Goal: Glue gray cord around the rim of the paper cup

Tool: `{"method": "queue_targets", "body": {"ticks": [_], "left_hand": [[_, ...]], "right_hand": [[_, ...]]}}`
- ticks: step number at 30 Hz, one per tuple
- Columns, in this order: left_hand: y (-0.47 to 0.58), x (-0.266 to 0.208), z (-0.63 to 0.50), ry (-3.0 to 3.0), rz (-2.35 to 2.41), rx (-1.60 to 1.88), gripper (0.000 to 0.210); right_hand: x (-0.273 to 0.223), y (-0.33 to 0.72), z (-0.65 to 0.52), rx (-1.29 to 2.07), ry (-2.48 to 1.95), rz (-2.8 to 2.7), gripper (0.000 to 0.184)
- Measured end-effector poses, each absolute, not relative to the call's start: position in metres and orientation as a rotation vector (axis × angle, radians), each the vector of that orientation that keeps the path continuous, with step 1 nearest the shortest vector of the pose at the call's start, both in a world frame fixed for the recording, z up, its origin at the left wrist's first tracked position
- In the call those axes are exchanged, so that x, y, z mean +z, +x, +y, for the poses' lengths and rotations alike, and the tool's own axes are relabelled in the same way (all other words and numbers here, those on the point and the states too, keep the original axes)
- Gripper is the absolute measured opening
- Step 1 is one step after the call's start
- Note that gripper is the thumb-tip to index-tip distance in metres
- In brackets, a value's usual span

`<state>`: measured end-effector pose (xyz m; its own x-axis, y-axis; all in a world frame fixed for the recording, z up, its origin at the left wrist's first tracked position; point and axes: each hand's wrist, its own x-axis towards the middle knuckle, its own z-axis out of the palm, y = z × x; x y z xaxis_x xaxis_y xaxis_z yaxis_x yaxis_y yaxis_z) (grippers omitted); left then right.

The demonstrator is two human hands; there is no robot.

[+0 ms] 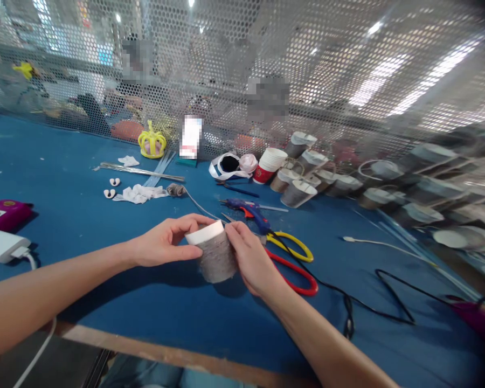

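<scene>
Both hands hold a paper cup [218,261] wrapped in grey yarn, tilted just above the blue table; a white band shows at its rim. My left hand [165,241] pinches the left side of the rim, thumb outside, its other fingertips partly hidden. Around the right side of the cup my right hand [251,257] is closed, fingertips near the rim. A grey yarn strand runs from the cup area back to a small bundle of yarn [175,189]. Behind the right hand lie scissors [293,272] with red and yellow handles and a blue glue gun [248,209].
Stacked paper cups [270,164] and several wrapped cups [299,193] stand at the back right, before a perforated metal screen [222,59]. A black cable [364,307] crosses the right side. At left are a purple power strip [8,214] and white charger [4,247].
</scene>
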<state>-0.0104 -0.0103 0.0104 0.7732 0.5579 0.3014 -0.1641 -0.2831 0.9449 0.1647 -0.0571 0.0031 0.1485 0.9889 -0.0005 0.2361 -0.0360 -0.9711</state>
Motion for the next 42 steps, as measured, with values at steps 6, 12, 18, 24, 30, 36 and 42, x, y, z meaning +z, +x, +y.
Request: {"method": "queue_targets", "body": {"ticks": [6, 12, 18, 24, 30, 36, 42], "left_hand": [[-0.010, 0.008, -0.010, 1.932, 0.428, 0.673, 0.012], [-0.002, 0.006, -0.021, 1.930, 0.775, 0.588, 0.022], [0.000, 0.005, -0.020, 1.916, 0.741, 0.613, 0.017], [-0.001, 0.004, -0.019, 1.935, 0.677, 0.604, 0.015], [-0.001, 0.005, -0.019, 1.931, 0.669, 0.597, 0.015], [-0.001, 0.004, -0.018, 1.926, 0.669, 0.608, 0.015], [-0.001, 0.000, -0.017, 1.919, 0.647, 0.615, 0.015]], "right_hand": [[0.004, 0.164, -0.059, 0.594, -1.595, -1.523, 0.023], [0.002, 0.155, -0.065, 0.481, -1.632, -1.691, 0.018], [0.007, 0.156, -0.066, 0.374, -1.524, -1.715, 0.014], [0.007, 0.159, -0.064, 0.424, -1.437, -1.698, 0.014], [0.005, 0.159, -0.064, 0.439, -1.407, -1.679, 0.014], [0.005, 0.159, -0.063, 0.508, -1.452, -1.653, 0.015], [0.001, 0.157, -0.063, 0.516, -1.532, -1.663, 0.016]]}}
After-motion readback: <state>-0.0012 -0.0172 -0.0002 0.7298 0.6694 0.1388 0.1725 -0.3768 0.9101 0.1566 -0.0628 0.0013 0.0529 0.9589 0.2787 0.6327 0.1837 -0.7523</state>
